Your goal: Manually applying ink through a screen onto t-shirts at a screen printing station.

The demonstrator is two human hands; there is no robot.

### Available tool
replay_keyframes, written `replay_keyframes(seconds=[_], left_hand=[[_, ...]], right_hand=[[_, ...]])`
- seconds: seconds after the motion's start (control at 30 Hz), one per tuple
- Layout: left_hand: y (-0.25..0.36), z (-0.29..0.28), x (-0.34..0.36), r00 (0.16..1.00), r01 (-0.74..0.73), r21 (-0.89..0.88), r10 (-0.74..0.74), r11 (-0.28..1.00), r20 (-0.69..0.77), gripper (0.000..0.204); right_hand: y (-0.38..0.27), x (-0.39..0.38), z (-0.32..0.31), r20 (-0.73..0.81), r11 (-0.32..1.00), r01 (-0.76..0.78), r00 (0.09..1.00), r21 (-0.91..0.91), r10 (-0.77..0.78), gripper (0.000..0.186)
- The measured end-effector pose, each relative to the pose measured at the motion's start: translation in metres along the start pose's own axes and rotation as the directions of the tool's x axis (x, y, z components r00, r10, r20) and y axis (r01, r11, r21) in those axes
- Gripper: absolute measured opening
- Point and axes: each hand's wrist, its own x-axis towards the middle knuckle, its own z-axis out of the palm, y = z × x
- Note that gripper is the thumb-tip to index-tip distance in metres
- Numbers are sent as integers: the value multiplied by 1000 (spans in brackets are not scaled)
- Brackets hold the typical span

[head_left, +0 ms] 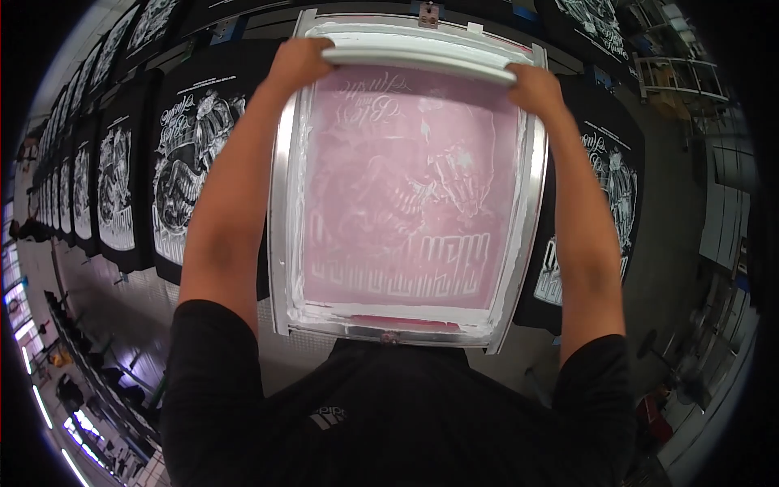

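A long pale squeegee [418, 62] lies across the far end of a framed printing screen [381, 219]. My left hand [302, 63] is closed round its left end, and my right hand [535, 88] grips its right end. Both arms are stretched out over the screen. The mesh is pink, with pale lettering and a line drawing showing in it. White ink [389, 39] lies beyond the squeegee and is smeared along the inner edges of the metal frame [531, 235]. What lies beneath the screen is hidden.
Black shirts with white prints, one nearby [191, 154], run in a long row on the left. Another printed black shirt [617, 187] lies to the right of the screen. A metal clamp [428, 15] stands at the frame's far edge. Shelving [677, 73] is at the far right.
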Motion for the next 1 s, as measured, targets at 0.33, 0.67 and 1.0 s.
replay_keyframes(seconds=[0.33, 0.67, 1.0], left_hand=[[30, -57, -219, 959, 17, -103, 13, 994, 284, 33], [77, -10, -441, 989, -43, -287, 81, 957, 124, 38], [54, 34, -340, 986, -140, -141, 126, 980, -108, 42]], right_hand=[[-80, -221, -66, 332, 958, -127, 942, 257, 36, 35], [-134, -403, -10, 291, 928, -31, 953, 371, -84, 42], [-106, -329, 30, -64, 956, 78, 996, 282, -63, 49]])
